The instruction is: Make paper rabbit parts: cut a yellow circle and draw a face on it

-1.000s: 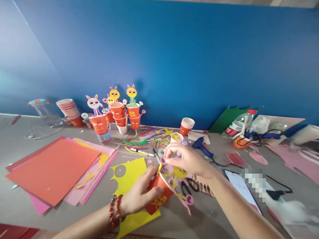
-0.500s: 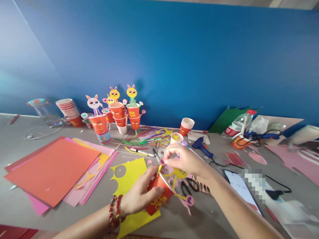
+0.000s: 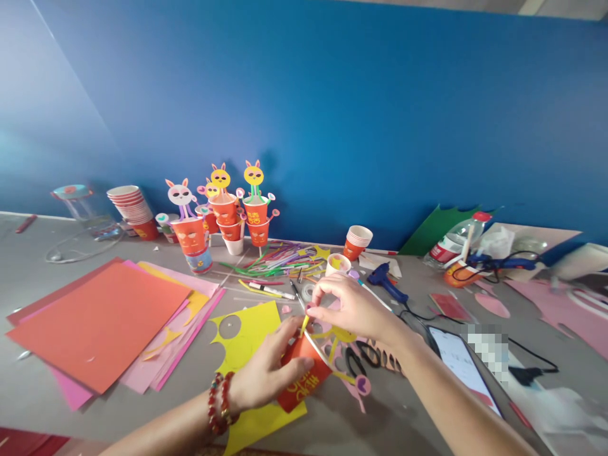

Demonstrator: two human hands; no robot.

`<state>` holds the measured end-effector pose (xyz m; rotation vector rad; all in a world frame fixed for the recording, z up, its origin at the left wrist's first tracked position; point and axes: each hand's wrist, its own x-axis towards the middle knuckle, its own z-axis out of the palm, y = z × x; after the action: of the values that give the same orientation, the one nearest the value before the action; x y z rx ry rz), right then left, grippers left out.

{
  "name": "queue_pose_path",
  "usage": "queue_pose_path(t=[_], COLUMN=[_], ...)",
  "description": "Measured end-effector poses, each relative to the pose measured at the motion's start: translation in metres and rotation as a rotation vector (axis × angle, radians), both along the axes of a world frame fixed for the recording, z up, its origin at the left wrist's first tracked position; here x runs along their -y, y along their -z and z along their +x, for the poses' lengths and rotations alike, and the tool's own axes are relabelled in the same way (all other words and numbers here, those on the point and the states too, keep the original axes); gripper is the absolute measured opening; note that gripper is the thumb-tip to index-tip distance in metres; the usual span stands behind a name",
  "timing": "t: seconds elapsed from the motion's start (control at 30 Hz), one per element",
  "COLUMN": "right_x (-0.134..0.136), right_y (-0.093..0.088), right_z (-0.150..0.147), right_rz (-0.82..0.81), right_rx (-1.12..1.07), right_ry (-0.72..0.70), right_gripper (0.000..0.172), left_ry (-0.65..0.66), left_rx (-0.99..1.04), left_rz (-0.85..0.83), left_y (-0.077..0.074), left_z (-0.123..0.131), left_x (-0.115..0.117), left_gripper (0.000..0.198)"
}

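My left hand [image 3: 266,367], with red bead bracelets at the wrist, is wrapped round a tilted red paper cup [image 3: 308,377] with yellow lettering. Above the cup's rim, my right hand [image 3: 349,304] pinches a small pink disc at the tip of a yellow strip [image 3: 304,325]; the fingers mostly cover the disc. On the cup's other side another yellow strip ends in a pink disc with a purple heart [image 3: 363,385]. A yellow paper figure [image 3: 339,335] at the cup's mouth is partly hidden by my right forearm. Black-handled scissors [image 3: 368,354] lie behind the cup.
Orange and pink paper sheets [image 3: 109,323] lie on the left, a cut yellow sheet [image 3: 251,326] in the middle. Finished cup figures [image 3: 190,234] stand by the blue wall. A blue glue gun [image 3: 387,282], its cord, and a phone [image 3: 463,364] are on the right.
The fingers of my right hand have closed further over the pink disc, hiding more of it. My left hand and the cup have stayed almost still.
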<state>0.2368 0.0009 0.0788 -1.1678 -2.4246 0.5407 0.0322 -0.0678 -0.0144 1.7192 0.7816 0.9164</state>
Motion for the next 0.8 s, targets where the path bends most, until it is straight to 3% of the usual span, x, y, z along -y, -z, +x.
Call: queue_pose_path(t=[0.23,0.47,0.8], right_x=[-0.001,-0.001,-0.006], right_y=[-0.001,-0.018,-0.025], right_z=[-0.001,0.014,0.002], right_rz=[0.009,-0.071,-0.271], right_rx=[0.017,-0.07,0.135], right_ry=[-0.007,0.011,-0.09], right_gripper=[0.019,0.016,0.021], left_ry=[-0.014,-0.013,0.062], left_rx=[-0.05,-0.013,0.014], left_rz=[0.12,0.047,0.028], left_y=[-0.003,0.007,0.0], left_z=[-0.001,-0.004,-0.003], left_x=[0.001,-0.001,0.001], left_gripper=[0.054,0.057,0.052])
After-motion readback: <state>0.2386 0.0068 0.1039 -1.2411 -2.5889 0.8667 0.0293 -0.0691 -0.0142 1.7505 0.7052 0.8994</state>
